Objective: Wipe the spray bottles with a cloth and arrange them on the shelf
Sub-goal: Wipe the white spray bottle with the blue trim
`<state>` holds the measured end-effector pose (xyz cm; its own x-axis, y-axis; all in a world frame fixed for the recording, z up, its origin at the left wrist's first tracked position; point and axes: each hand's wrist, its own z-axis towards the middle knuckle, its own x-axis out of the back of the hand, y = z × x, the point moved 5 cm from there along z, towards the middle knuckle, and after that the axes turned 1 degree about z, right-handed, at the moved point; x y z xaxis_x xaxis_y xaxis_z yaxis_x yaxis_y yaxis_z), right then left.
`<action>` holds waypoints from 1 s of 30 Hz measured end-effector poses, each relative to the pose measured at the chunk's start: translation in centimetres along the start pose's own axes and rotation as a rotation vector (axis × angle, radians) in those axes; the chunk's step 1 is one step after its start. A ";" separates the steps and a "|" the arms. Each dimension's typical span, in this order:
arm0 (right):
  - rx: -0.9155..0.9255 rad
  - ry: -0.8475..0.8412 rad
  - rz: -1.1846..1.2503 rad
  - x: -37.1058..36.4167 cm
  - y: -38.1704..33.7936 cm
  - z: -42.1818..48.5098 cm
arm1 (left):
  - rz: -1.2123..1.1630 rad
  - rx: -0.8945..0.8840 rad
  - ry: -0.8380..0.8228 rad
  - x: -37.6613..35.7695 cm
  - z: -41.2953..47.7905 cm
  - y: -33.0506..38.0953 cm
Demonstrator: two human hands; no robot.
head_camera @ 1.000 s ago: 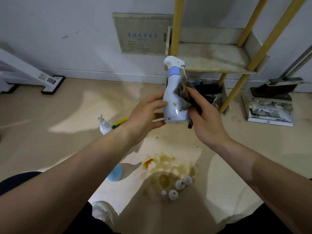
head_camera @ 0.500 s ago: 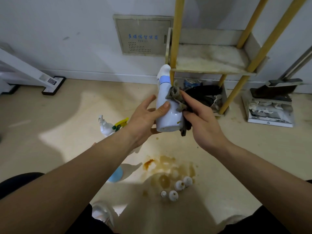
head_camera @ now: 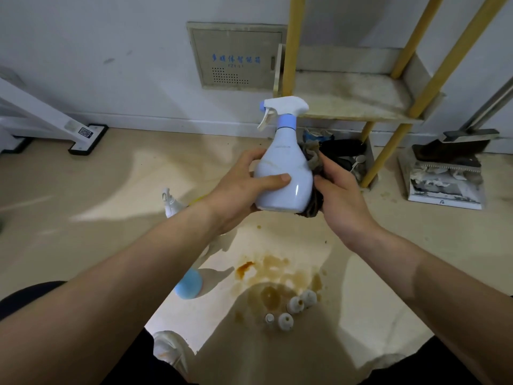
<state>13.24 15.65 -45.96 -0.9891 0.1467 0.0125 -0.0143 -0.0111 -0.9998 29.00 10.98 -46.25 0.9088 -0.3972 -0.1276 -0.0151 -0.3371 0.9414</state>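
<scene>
A white spray bottle [head_camera: 283, 176] with a pale blue collar stands upright in the air at the middle of the head view, its trigger pointing left. My left hand [head_camera: 238, 190] grips its lower body, thumb across the front. My right hand [head_camera: 342, 198] presses a dark grey cloth [head_camera: 313, 168] against the bottle's right side, fingers curled round the cloth. Behind them is the shelf [head_camera: 358, 98] with yellow posts and a stained, bare lower board. Another spray bottle [head_camera: 170, 202] lies on the floor, partly hidden by my left forearm.
A brown spill [head_camera: 277, 282] stains the floor below my hands, with several small white bottles [head_camera: 294, 307] in it. A blue round thing [head_camera: 188, 284] lies left of it. A dustpan with a brush [head_camera: 447, 173] stands right of the shelf. Clutter [head_camera: 344, 157] sits under the shelf.
The bottle has turned upright and its trigger head now points left. The cloth has slid from the bottle's front to its right side. Both hands stay at the same spot.
</scene>
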 end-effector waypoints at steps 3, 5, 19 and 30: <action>0.086 0.046 -0.150 0.0 -0.6 -0.2 | 0.021 -0.054 0.051 0.2 0.1 0.0; 0.165 0.042 -0.294 -0.5 -0.9 -1.0 | 0.036 -0.104 0.124 0.6 0.3 0.1; 0.406 -0.036 -0.734 -0.4 -2.4 -0.4 | 0.343 -0.267 0.091 -0.9 -0.4 0.4; 0.528 -0.108 -0.886 0.9 -2.4 0.1 | 0.324 -0.244 0.076 -0.7 0.0 0.2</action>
<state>12.33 15.75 -43.58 -0.6000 0.2245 0.7679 -0.7798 -0.3782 -0.4988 28.35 11.19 -45.94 0.9014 -0.3827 0.2026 -0.2149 0.0109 0.9766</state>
